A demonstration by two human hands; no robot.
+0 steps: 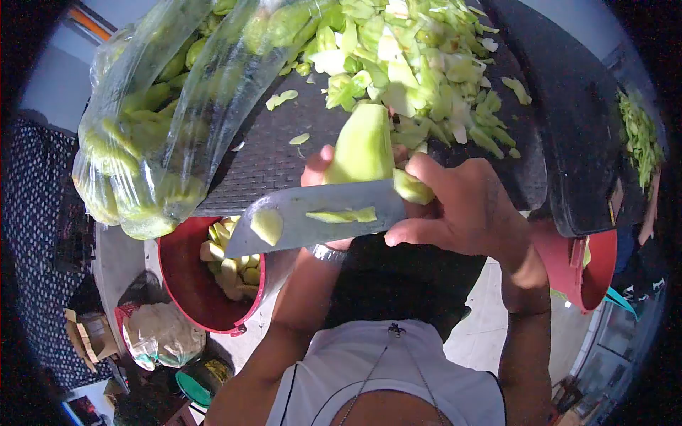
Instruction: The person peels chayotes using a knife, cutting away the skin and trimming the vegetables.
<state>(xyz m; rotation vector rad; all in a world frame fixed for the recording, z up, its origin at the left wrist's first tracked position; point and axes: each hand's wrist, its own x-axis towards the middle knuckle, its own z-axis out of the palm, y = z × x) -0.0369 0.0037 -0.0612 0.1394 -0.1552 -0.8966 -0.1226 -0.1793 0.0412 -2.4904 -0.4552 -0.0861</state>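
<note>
A pale green peeled vegetable (pixel 360 145) stands over the front edge of the dark woven table (pixel 284 153). My left hand (pixel 321 167) is wrapped round it from behind the blade, mostly hidden by the knife and the vegetable. In my right hand (pixel 451 206) is a wide knife (pixel 295 216), its blade pointing left across the vegetable's lower end. Cut pieces stick to the blade, and a green piece (pixel 413 187) lies by my right fingers. A heap of peelings (pixel 419 64) covers the table beyond the vegetable.
A clear plastic bag of green vegetables (pixel 142 149) hangs over the table's left edge. Below it stands a red bucket (pixel 170 273) with cut pieces. Another red bucket (pixel 600 266) is at the right, under a dark surface (pixel 568 128) with more peelings and part of another person's arm (pixel 650 213).
</note>
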